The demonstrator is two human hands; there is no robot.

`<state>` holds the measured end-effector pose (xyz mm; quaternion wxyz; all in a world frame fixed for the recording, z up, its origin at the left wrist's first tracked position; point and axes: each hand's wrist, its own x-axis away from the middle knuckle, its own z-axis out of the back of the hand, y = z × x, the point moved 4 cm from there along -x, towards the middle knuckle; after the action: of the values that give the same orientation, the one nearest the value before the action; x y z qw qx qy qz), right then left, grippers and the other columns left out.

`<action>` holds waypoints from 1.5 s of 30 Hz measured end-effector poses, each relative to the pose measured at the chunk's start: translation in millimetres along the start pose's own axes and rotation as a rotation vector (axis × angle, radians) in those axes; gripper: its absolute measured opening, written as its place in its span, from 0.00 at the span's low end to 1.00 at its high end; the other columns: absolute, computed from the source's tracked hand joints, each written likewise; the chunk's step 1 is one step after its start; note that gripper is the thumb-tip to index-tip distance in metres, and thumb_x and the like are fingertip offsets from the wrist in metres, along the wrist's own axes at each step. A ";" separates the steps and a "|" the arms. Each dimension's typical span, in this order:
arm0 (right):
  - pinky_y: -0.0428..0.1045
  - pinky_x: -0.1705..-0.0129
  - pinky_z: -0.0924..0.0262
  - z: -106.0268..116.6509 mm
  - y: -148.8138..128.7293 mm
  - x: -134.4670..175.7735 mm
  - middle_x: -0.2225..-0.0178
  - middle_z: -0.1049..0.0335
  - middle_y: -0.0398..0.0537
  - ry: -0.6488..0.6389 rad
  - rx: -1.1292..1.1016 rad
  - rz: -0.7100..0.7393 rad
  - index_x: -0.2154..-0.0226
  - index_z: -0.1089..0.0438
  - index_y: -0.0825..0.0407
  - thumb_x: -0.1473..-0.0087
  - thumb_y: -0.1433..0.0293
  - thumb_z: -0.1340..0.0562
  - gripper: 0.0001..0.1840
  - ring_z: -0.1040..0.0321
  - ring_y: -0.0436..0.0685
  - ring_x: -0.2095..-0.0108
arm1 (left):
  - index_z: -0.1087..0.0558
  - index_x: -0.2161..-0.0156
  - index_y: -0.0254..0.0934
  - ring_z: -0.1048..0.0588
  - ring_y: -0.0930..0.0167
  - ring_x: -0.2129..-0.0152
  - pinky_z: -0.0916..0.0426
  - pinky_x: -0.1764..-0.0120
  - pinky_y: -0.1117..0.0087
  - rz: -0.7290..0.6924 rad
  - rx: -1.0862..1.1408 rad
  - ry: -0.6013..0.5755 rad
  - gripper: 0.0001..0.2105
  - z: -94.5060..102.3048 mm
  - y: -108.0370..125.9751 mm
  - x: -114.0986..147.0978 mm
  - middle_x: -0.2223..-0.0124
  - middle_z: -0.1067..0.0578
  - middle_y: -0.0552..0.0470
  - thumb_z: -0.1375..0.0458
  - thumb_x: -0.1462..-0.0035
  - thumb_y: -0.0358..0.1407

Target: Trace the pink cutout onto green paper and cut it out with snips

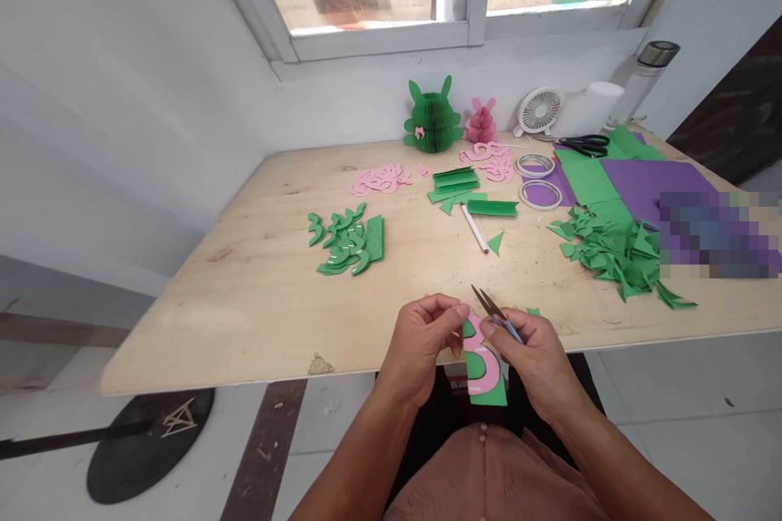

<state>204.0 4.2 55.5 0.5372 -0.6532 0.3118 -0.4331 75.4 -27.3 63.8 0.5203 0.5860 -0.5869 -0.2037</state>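
Note:
At the table's front edge, my left hand (424, 338) pinches the top of a green paper piece (489, 400) with a wavy pink paper cutout (488, 374) lying against it. Both papers hang below the tabletop level, over my lap. My right hand (541, 354) is closed around small scissors (490, 307) with blue handles. Their blades are slightly parted and point up and to the left, away from the paper. The right thumb and fingers also touch the paper's upper right side.
Cut green shapes (348, 240) lie left of centre, pink cutouts (380, 178) behind them. A white marker (475, 229), folded green strips (455, 180) and tape rolls (540, 194) sit mid-table. Green scraps (611, 252), black scissors (583, 146) and purple sheets (660, 179) occupy the right.

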 end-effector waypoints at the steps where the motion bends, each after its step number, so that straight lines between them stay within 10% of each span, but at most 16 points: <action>1: 0.46 0.77 0.58 -0.1 -0.6 0.0 0.81 0.52 0.37 -0.003 0.001 0.005 0.80 0.38 0.53 0.49 0.62 0.38 0.16 0.55 0.48 0.78 | 0.27 0.77 0.32 0.35 0.77 0.84 0.40 0.80 0.76 -0.003 0.000 -0.002 0.10 0.0 0.2 0.0 0.80 0.31 0.55 0.33 0.59 0.37; 45: 0.46 0.75 0.55 1.6 -1.7 1.9 0.80 0.51 0.38 0.001 0.069 0.023 0.80 0.38 0.52 0.48 0.63 0.39 0.15 0.53 0.49 0.76 | 0.28 0.78 0.33 0.35 0.78 0.84 0.41 0.80 0.76 0.002 0.006 -0.020 0.10 0.0 -0.5 1.6 0.79 0.32 0.56 0.34 0.58 0.36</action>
<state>206.1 3.7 57.6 0.5641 -0.6304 0.3046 -0.4376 76.0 -28.8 64.0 0.5130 0.5849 -0.5932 -0.2071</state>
